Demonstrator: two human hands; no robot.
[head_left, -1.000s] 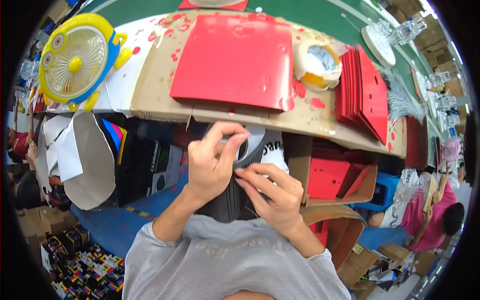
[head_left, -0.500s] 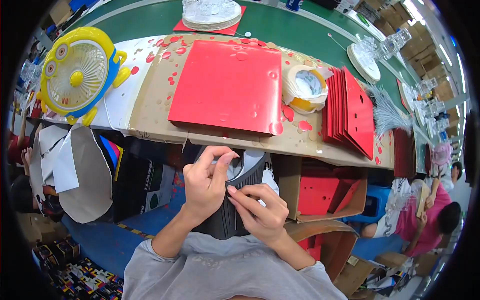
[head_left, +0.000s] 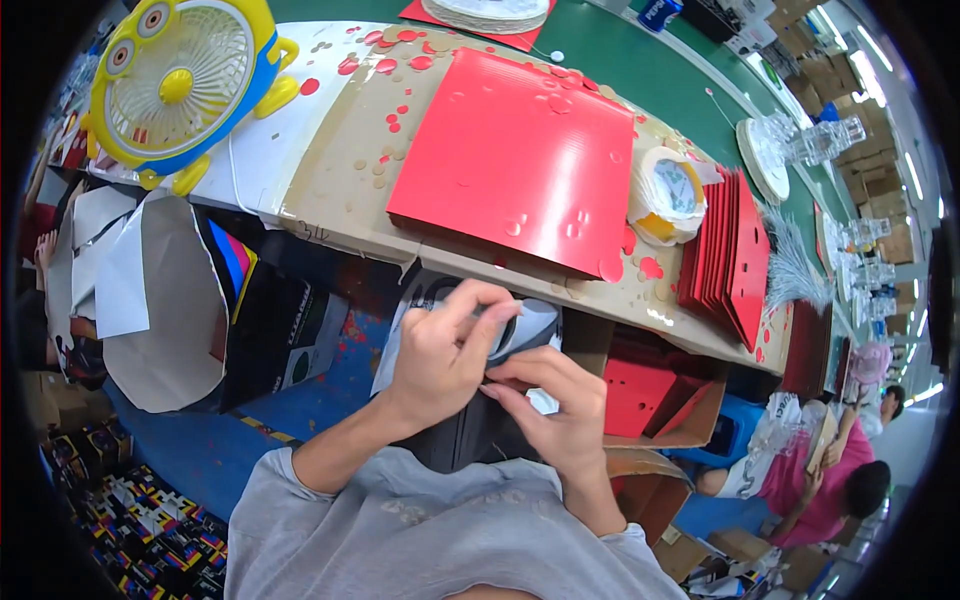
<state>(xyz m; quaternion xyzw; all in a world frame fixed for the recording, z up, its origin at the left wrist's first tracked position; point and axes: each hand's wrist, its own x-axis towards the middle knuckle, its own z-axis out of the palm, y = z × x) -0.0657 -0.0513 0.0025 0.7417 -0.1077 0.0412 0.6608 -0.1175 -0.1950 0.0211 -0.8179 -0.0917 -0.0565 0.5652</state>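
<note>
Close together in front of my body, both hands are raised over a dark ribbed bin-like container (head_left: pixel 440 445) below the table edge. My left hand (head_left: pixel 447 350) has its thumb and index finger curled in a pinch. Just right of it and slightly lower, my right hand (head_left: pixel 560 405) pinches with thumb and fingertips near the left palm. Whatever lies between the fingers is too small to make out. Beyond the hands, a stack of flat red sheets (head_left: pixel 520 150) rests on the cardboard-covered table (head_left: pixel 340 190).
A yellow and blue fan (head_left: pixel 180 90) stands at the far left. Right of the stack are a tape roll (head_left: pixel 668 197), upright red panels (head_left: pixel 735 265) and a bundle of silvery wires (head_left: pixel 797 262). Below sits a cardboard box (head_left: pixel 690 425) with red pieces. A person in pink (head_left: pixel 820 490) sits at the right.
My view has turned, so the table and its things appear shifted to the right and tilted. Both hands stay pinched close together over the dark container, with small changes in finger position.
</note>
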